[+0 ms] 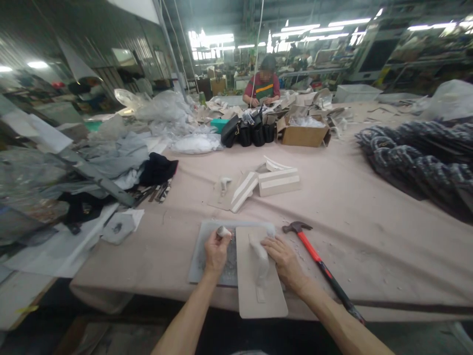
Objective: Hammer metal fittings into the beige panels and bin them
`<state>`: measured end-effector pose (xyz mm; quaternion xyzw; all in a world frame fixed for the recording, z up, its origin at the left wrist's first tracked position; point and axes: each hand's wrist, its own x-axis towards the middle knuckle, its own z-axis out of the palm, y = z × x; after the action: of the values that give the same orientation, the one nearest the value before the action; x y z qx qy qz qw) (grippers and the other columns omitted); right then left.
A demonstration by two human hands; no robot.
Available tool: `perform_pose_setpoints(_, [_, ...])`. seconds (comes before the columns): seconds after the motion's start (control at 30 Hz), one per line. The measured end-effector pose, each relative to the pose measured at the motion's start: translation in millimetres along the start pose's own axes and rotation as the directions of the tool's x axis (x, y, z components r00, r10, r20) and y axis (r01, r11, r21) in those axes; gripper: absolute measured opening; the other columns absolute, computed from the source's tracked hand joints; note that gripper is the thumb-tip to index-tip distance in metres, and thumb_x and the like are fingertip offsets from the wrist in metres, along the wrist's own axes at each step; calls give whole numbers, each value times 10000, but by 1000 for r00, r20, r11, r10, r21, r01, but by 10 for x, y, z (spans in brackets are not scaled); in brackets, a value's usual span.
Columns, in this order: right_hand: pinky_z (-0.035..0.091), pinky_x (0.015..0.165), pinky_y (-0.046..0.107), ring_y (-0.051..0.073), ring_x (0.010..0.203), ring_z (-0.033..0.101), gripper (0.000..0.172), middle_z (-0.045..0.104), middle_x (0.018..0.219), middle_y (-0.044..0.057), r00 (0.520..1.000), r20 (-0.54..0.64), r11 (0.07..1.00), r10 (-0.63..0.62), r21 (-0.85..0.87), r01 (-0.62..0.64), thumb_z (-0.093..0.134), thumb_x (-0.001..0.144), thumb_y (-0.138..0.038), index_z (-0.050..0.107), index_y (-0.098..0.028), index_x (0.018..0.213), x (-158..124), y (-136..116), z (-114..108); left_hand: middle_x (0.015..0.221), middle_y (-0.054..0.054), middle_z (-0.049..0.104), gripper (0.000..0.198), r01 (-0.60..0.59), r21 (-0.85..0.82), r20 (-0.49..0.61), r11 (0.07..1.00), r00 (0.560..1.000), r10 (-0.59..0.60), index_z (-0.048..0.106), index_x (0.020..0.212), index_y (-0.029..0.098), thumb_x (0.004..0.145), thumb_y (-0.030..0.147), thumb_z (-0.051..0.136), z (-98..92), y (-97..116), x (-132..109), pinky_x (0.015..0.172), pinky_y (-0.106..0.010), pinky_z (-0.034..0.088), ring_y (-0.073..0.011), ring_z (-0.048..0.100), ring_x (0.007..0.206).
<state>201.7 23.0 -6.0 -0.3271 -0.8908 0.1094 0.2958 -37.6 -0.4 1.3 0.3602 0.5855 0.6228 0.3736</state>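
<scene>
My left hand (216, 254) is closed around a short, pale cylindrical piece (223, 231), its round end showing above the fingers; its lower part is hidden. Under that hand lies a grey, worn board (197, 261). A beige panel (262, 305) with rounded corners and a pale, raised strap-like piece (260, 259) overlaps the board's right side and reaches past the table edge. My right hand (286, 259) rests on the panel's right edge, fingers stretched out beside the strap-like piece. Right of it lies a claw hammer (310, 246) with a red and black handle.
Beige folded pieces with white strips (280, 181) and another panel (221, 199) lie ahead on the cloth-covered table (177, 246). Farther back are black bags (251, 133), a cardboard box (305, 134) and a seated person (263, 86). Dark bundled pieces (424, 167) are piled right; fabric and plastic (111, 153) left.
</scene>
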Motion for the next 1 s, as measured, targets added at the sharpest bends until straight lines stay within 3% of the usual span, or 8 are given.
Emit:
perform_pose_setpoints(0.2, [453, 1069, 496, 223, 1227, 560, 589, 681, 1201, 90, 995, 78, 998, -61, -7, 61, 378, 705, 27, 677, -180, 1168, 26, -47, -2, 930, -68, 737, 315, -59, -83, 206, 995, 976, 75, 640, 996, 148, 774, 357, 717, 305, 229, 150, 801, -267, 527, -186, 689, 860])
perform_pose_setpoints(0.4, [417, 1092, 513, 241, 1268, 533, 589, 657, 1261, 90, 990, 141, 1000, 2, -25, 2, 382, 662, 34, 679, -174, 1126, -77, -170, -69, 882, -65, 739, 245, -8, 7, 399, 1000, 917, 4, 659, 908, 154, 751, 340, 684, 499, 155, 177, 719, -254, 516, -184, 666, 791])
perform_pose_setpoints(0.5, [440, 1069, 486, 232, 1260, 537, 589, 630, 1301, 96, 992, 97, 997, 75, 1, -75, 374, 745, 7, 620, -183, 1244, -104, -149, -135, 900, -66, 735, 269, -5, 54, 433, 999, 901, -18, 679, 930, 154, 763, 365, 665, 456, 97, 147, 728, -259, 512, -187, 659, 796])
perform_pose_setpoints(0.57, [454, 1049, 486, 241, 1237, 548, 506, 624, 1295, 115, 983, -23, 983, 182, -14, -182, 383, 837, -59, 589, -178, 1284, -137, -85, -207, 912, -67, 736, 284, 16, 61, 446, 998, 894, -42, 683, 945, 153, 775, 380, 664, 418, 86, 153, 752, -267, 513, -192, 664, 815])
perform_pose_setpoints(0.67, [461, 1027, 498, 271, 1187, 570, 385, 637, 1243, 149, 910, -218, 922, 353, -81, -378, 414, 903, -189, 602, -154, 1236, -246, 83, -360, 923, -64, 741, 267, 36, 51, 459, 998, 887, -55, 680, 947, 160, 791, 376, 668, 386, 80, 180, 791, -274, 516, -197, 674, 850])
perform_pose_setpoints(0.73, [462, 1018, 482, 279, 1140, 588, 357, 646, 1209, 161, 862, -262, 866, 433, -144, -479, 416, 906, -231, 615, -141, 1188, -358, 210, -479, 923, -60, 741, 246, 34, 36, 463, 999, 885, -47, 676, 944, 165, 800, 365, 668, 383, 65, 192, 803, -275, 518, -198, 677, 861])
perform_pose_setpoints(0.83, [480, 966, 448, 295, 1060, 607, 366, 653, 1152, 181, 802, -228, 763, 552, -249, -596, 423, 887, -263, 619, -107, 1155, -561, 350, -620, 922, -56, 736, 223, 13, 24, 468, 1000, 883, -23, 668, 943, 164, 820, 349, 652, 387, 36, 193, 811, -276, 518, -194, 673, 859])
perform_pose_setpoints(1.0, [498, 796, 419, 307, 911, 625, 422, 649, 1006, 166, 639, -61, 569, 767, -396, -721, 436, 883, -355, 605, -98, 1170, -802, 387, -673, 924, -57, 733, 227, -9, 67, 475, 998, 880, -24, 657, 940, 163, 819, 355, 639, 397, 41, 181, 814, -274, 512, -195, 667, 868])
